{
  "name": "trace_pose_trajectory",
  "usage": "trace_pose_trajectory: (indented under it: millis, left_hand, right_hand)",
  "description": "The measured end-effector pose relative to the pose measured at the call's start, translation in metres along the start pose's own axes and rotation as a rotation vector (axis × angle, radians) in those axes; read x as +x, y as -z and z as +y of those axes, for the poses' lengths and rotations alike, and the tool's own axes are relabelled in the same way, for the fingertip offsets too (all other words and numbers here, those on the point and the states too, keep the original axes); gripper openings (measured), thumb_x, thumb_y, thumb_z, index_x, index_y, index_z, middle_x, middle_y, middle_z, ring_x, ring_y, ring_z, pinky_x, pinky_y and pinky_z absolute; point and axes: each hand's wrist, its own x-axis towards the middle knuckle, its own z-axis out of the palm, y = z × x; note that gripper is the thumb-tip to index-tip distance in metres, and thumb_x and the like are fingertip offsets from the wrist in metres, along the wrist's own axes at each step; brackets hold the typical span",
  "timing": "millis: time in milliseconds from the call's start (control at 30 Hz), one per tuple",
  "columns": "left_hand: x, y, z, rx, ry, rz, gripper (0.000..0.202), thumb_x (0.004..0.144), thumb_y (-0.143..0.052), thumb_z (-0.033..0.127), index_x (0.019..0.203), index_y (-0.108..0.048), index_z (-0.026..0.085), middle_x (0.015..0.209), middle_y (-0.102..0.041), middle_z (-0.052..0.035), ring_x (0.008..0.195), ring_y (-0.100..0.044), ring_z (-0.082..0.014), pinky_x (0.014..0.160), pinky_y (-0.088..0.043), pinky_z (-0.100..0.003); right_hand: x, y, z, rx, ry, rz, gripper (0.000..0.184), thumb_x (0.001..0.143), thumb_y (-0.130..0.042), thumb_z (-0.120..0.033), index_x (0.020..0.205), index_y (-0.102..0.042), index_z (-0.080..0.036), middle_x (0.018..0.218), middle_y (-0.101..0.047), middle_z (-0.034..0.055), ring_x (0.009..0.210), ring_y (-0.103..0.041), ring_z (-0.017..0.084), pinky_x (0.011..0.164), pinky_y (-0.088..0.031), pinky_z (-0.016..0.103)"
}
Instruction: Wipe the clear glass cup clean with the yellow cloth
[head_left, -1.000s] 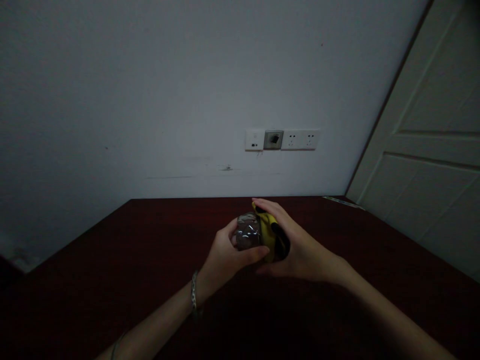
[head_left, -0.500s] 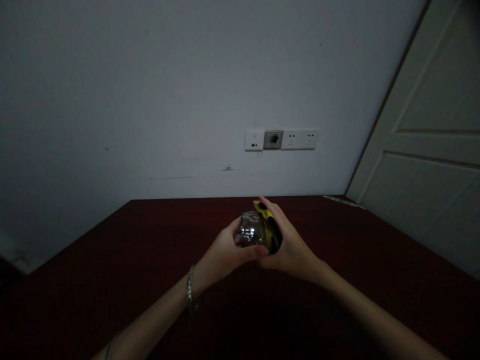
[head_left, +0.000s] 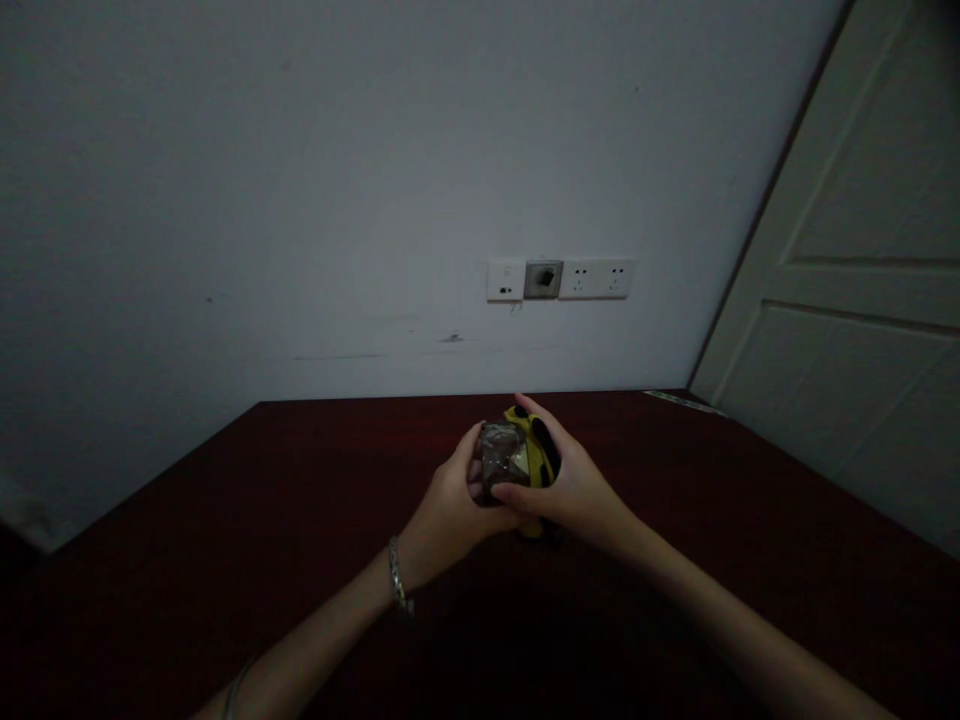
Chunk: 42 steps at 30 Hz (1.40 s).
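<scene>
A small, clear, shiny vessel that looks like a glass cup [head_left: 501,452] is held above the table, its exact shape hard to make out in the dim light. My left hand [head_left: 450,505] wraps round its left side and underside, fingers behind it. My right hand [head_left: 581,490] grips a yellow cloth with black spots [head_left: 538,455] and presses it to the right side of the glass. The right thumb lies across the front of the glass. Part of the cloth hangs below the thumbs.
The dark red table [head_left: 337,470] reaches back to a pale wall [head_left: 337,200]. Wall sockets [head_left: 596,279] are set above its far edge. A thin patterned strip [head_left: 684,402] lies at the back right corner, beside a panelled door [head_left: 847,300].
The glass has turned between my hands. My right thumb has come forward onto its front, over the left thumb, and more cloth shows below.
</scene>
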Motion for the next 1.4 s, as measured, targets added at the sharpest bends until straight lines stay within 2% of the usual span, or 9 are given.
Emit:
trace_pose_trajectory:
  millis: [133,267,333,500,733,1000,1200,1267,1400]
  left_hand:
    - [0.0,-0.003,-0.004,-0.022,-0.013,0.08,0.085,0.052,-0.078,0.008,0.126,-0.038,0.015,0.117,-0.062,-0.0151,0.103,-0.064,-0.0289,0.086,-0.055,-0.042]
    - [-0.003,-0.006,-0.005,0.012,-0.063,0.114,0.083,0.052,-0.078,0.01,0.126,-0.04,0.015,0.118,-0.062,-0.0146,0.102,-0.064,-0.0283,0.086,-0.055,-0.042]
    - [-0.005,-0.007,-0.004,0.083,-0.108,0.15,0.084,0.051,-0.079,0.013,0.126,-0.041,0.015,0.117,-0.062,-0.0137,0.102,-0.064,-0.0284,0.086,-0.055,-0.043]
    - [-0.006,-0.009,0.002,0.232,-0.252,0.175,0.081,0.053,-0.081,0.019,0.124,-0.043,0.017,0.115,-0.063,-0.0122,0.102,-0.064,-0.0275,0.085,-0.056,-0.041]
    - [-0.007,-0.01,0.001,0.381,-0.32,0.182,0.081,0.054,-0.081,0.023,0.124,-0.042,0.016,0.116,-0.061,-0.0138,0.105,-0.062,-0.028,0.088,-0.055,-0.042]
    - [-0.006,-0.01,-0.004,0.398,-0.325,0.208,0.081,0.055,-0.081,0.025,0.125,-0.041,0.015,0.117,-0.061,-0.0144,0.105,-0.061,-0.0282,0.09,-0.053,-0.044]
    - [-0.005,-0.012,-0.001,0.302,-0.297,0.204,0.075,0.056,-0.079,0.02,0.123,-0.044,0.018,0.118,-0.061,-0.0114,0.105,-0.062,-0.0269,0.086,-0.056,-0.041]
    - [-0.005,-0.012,-0.002,0.302,-0.301,0.193,0.076,0.056,-0.079,0.021,0.123,-0.044,0.018,0.119,-0.061,-0.0119,0.106,-0.062,-0.0273,0.086,-0.056,-0.041]
    - [-0.007,-0.011,-0.005,0.351,-0.326,0.204,0.085,0.054,-0.081,0.024,0.128,-0.04,0.016,0.121,-0.059,-0.0143,0.108,-0.06,-0.0282,0.09,-0.053,-0.042]
  right_hand:
    - [0.0,0.004,-0.003,-0.044,0.004,-0.062,0.1,0.054,-0.082,-0.034,0.139,-0.032,-0.02,0.139,-0.043,0.0153,0.124,-0.046,0.03,0.105,-0.036,0.048]
    - [0.0,0.009,-0.004,-0.103,0.075,-0.092,0.097,0.055,-0.082,-0.036,0.138,-0.034,-0.022,0.14,-0.042,0.014,0.126,-0.044,0.03,0.107,-0.033,0.048]
    - [0.0,0.011,-0.003,-0.084,0.135,-0.092,0.087,0.062,-0.078,-0.038,0.137,-0.036,-0.022,0.139,-0.044,0.0136,0.125,-0.045,0.03,0.106,-0.034,0.049]
    - [0.003,0.018,-0.002,-0.045,0.298,-0.056,0.043,0.087,-0.055,-0.037,0.127,-0.049,-0.025,0.133,-0.053,0.0088,0.121,-0.051,0.024,0.104,-0.039,0.047]
    - [0.009,0.036,-0.011,-0.175,0.346,-0.067,0.029,0.092,-0.049,-0.033,0.118,-0.06,-0.027,0.123,-0.063,0.0038,0.113,-0.058,0.021,0.099,-0.044,0.044]
    - [0.003,0.038,-0.025,-0.314,0.444,-0.111,0.031,0.092,-0.05,-0.025,0.121,-0.059,-0.029,0.121,-0.064,0.001,0.11,-0.061,0.018,0.097,-0.048,0.041]
    - [-0.002,0.039,-0.029,-0.368,0.635,-0.201,0.038,0.088,-0.054,-0.019,0.124,-0.056,-0.03,0.124,-0.062,-0.0009,0.117,-0.056,0.018,0.101,-0.047,0.04]
    - [-0.001,0.041,-0.026,-0.394,0.647,-0.19,0.04,0.089,-0.053,-0.017,0.126,-0.054,-0.031,0.127,-0.06,-0.0007,0.117,-0.056,0.018,0.101,-0.047,0.04]
    - [0.004,0.042,-0.018,-0.453,0.575,-0.119,0.042,0.088,-0.05,-0.015,0.128,-0.053,-0.03,0.127,-0.06,0.0011,0.114,-0.058,0.02,0.098,-0.049,0.042]
